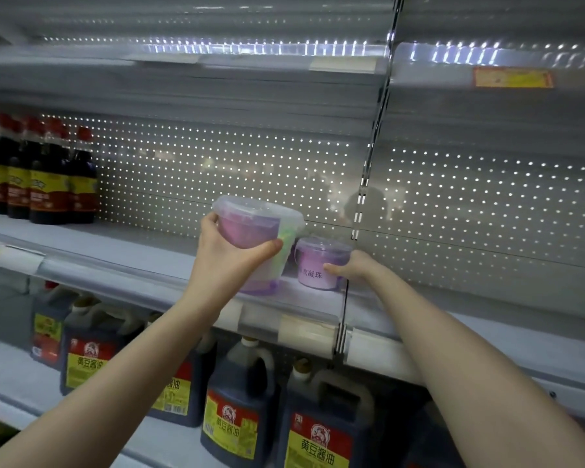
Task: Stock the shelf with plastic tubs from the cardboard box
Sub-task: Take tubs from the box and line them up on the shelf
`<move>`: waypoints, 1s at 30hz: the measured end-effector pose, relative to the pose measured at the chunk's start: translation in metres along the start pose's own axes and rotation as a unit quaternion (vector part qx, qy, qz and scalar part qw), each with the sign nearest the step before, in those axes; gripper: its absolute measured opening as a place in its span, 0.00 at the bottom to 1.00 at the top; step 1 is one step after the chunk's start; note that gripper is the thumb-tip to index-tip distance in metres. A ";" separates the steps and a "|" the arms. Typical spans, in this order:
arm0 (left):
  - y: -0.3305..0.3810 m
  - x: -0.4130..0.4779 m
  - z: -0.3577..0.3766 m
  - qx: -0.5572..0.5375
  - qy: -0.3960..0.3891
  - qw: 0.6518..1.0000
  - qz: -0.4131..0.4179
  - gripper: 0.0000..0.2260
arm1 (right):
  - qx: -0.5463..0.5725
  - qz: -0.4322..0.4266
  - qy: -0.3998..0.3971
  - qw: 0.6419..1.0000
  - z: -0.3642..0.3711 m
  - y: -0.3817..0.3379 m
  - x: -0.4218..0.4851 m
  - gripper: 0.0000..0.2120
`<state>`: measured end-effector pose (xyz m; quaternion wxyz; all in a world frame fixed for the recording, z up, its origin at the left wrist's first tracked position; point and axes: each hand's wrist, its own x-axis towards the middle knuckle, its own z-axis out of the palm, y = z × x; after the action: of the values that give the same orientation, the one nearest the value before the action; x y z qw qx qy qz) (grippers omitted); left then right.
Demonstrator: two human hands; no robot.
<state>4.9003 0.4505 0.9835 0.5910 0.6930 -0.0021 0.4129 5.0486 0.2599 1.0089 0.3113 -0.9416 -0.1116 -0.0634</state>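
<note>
**Desk:** What does the left hand (230, 255) have?

**Photographer:** It grips a large clear plastic tub with a clear lid and pink-purple contents (250, 224). The thumb lies across the front wall and the fingers curl round the left side under the lid's rim. The tub tilts, its lid toward the camera. Its base sits low over the front of the grey metal middle shelf (115, 251), and whether it touches the shelf cannot be told.

**Desk:** And the right hand (353, 265)?

**Photographer:** It holds a small clear plastic tub with a lilac label (314, 268). The thumb presses the front beside the printed Chinese characters, and the fingers are hidden behind the tub's right side. That tub stands upright on the same shelf, at its right end, just beside the slotted metal upright (372, 157). The large tub is to its left, nearer the shelf's front edge. Blur hides whether the two touch.

**Desk:** What surrounds them?

**Photographer:** A white perforated back panel (233, 163) runs behind the shelf. At the far left stand dark sauce bottles with red caps and yellow-red labels (38, 184), well apart from the tubs. On the shelf below, big dark plastic jugs with red-and-yellow labels (237, 413) stand in a row beneath both forearms. A clear price-tag rail (304, 331) lines the shelf's front edge. An orange tag (512, 77) sits on the rail of the shelf above, to the right.
</note>
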 end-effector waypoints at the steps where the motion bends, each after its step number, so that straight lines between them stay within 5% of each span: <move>1: 0.001 0.000 -0.001 0.000 -0.001 1.000 0.000 0.40 | -0.004 -0.001 -0.003 1.000 0.001 0.001 0.001 0.26; 8: 0.009 -0.011 0.008 0.003 -0.017 1.000 0.008 0.39 | -0.015 -0.020 -0.001 1.000 0.001 0.002 -0.003 0.25; 12: 0.009 -0.017 0.030 0.023 -0.032 0.999 0.002 0.42 | 0.020 -0.027 0.054 0.998 -0.011 0.008 -0.010 0.13; 17: 0.007 -0.023 0.066 0.109 -0.047 0.993 -0.002 0.47 | 0.102 -0.027 0.112 0.988 -0.026 0.021 -0.018 0.27; 30: -0.007 -0.021 0.100 0.202 -0.119 0.967 -0.101 0.42 | 0.149 -0.058 0.117 0.980 -0.043 0.045 -0.055 0.26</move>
<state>4.9469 0.3606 0.9694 0.4734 0.8386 0.0808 0.2570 5.0045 0.1901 1.0073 0.4548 -0.8627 -0.1373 -0.1733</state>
